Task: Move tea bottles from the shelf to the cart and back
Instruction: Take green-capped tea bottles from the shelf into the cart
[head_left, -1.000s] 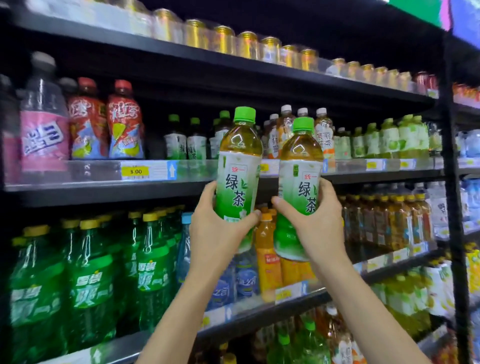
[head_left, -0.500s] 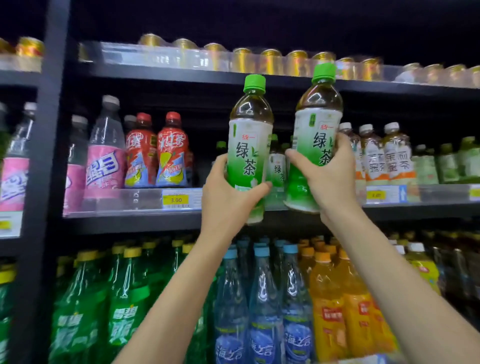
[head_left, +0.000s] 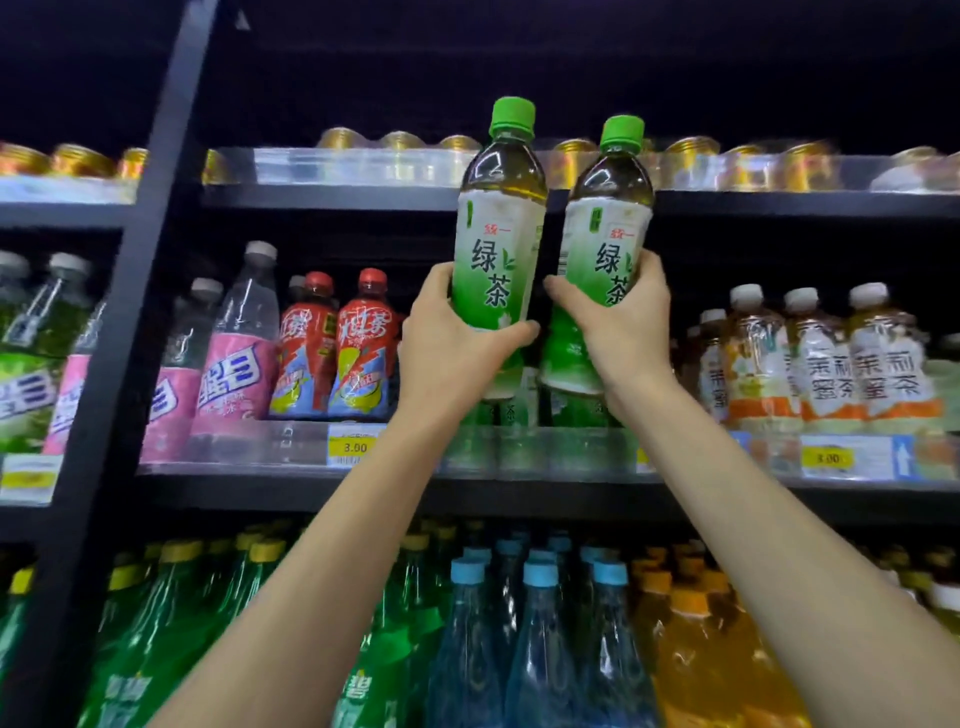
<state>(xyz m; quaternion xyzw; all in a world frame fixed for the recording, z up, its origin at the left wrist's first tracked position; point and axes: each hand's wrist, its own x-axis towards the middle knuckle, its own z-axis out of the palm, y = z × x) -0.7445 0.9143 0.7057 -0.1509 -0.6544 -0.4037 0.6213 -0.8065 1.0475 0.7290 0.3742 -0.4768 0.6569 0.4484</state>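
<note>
Gripping one upright green tea bottle (head_left: 496, 249) each, both hands' fingers (head_left: 524, 332) wrap the lower labels, bottles nearly touching

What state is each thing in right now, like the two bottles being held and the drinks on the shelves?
Left hand: gripping left green tea bottle, upright, capped.
Right hand: gripping right green tea bottle, upright, capped.
Red-capped bottles: standing on the shelf, capped.
Blue-capped bottles: standing on the lower shelf, capped.
</note>
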